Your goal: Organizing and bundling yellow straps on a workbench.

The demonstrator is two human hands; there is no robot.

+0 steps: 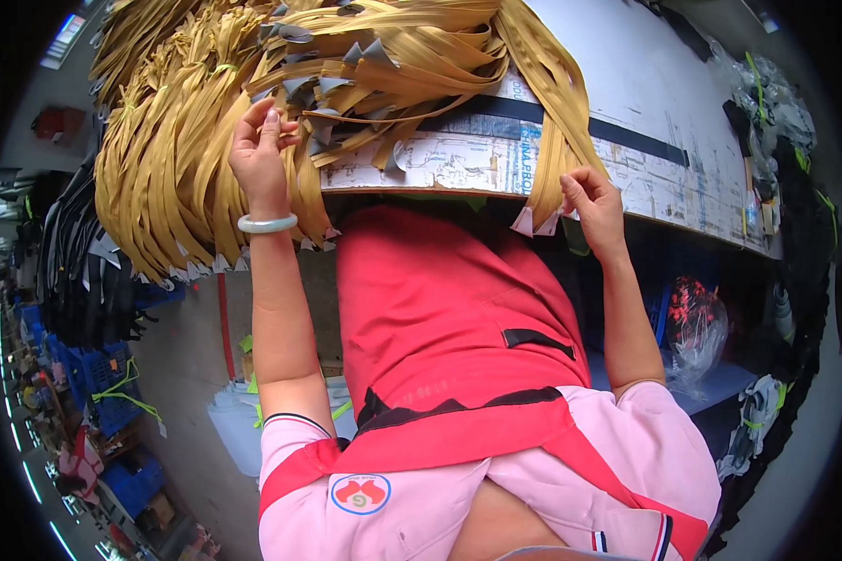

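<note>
A big heap of tan, gold-coloured zipper strips with grey pointed ends lies over the worktable and hangs off its near left edge. My left hand, a pale bangle on its wrist, reaches up into the heap and pinches a few strips. My right hand grips the lower end of a separate tan bunch that runs over the table's front edge, at its white tips. A red apron over a pink shirt fills the lower middle.
The tabletop is covered with printed paper and a dark band. Black strips hang at the left above blue crates. A clear plastic bag sits under the table on the right, dark bundles at the far right.
</note>
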